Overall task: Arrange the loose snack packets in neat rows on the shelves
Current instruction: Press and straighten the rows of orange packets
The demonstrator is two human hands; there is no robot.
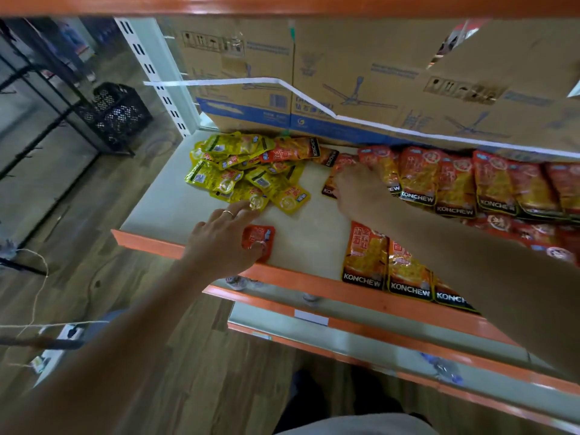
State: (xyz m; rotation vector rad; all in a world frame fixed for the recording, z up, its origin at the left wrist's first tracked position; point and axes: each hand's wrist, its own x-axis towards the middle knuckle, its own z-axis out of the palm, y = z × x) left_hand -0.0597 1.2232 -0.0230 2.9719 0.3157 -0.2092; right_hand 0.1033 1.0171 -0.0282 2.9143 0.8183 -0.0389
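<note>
A loose heap of small yellow and orange snack packets (244,171) lies at the back left of the white shelf (163,208). My left hand (224,238) reaches over the shelf's front edge, its thumb on a small orange packet (259,238) and its fingers stretched toward the heap. My right hand (357,189) rests on an orange Konchew packet (329,186) at the left end of the back row of orange packets (470,186). A second row of Konchew packets (392,268) lines the front edge.
Cardboard boxes (361,73) stand behind the packets at the back of the shelf. The shelf's orange front rail (314,284) has lower shelves beneath it. A black crate (116,111) sits on the wooden floor to the left.
</note>
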